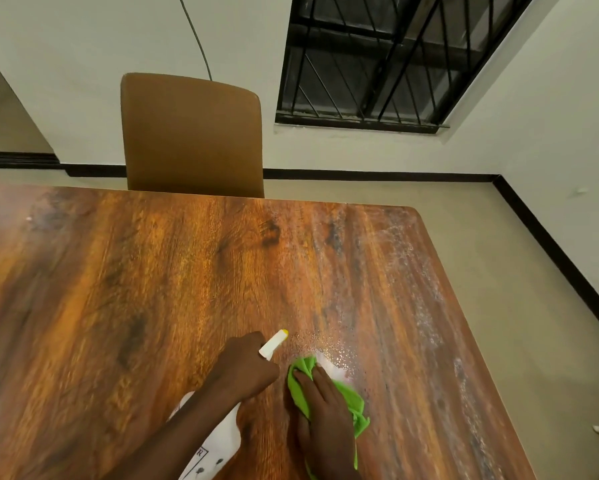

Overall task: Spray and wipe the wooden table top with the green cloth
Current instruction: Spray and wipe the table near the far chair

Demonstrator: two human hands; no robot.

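The wooden table top point(159, 292) fills most of the view, with spray droplets and pale wet streaks across its right half. My left hand point(242, 370) grips a white spray bottle point(218, 445) whose yellow-tipped nozzle point(273, 342) points toward the far right. Just to its right, my right hand point(320, 414) lies flat on a crumpled green cloth point(299, 375), pressing it onto the wet wood near the front edge. Part of the cloth is hidden under that hand.
A brown padded chair point(191, 136) stands pushed in at the table's far side. A barred window point(388, 60) sits in the white wall behind. Beige floor point(519, 289) runs along the table's right edge, with a black skirting line at the wall.
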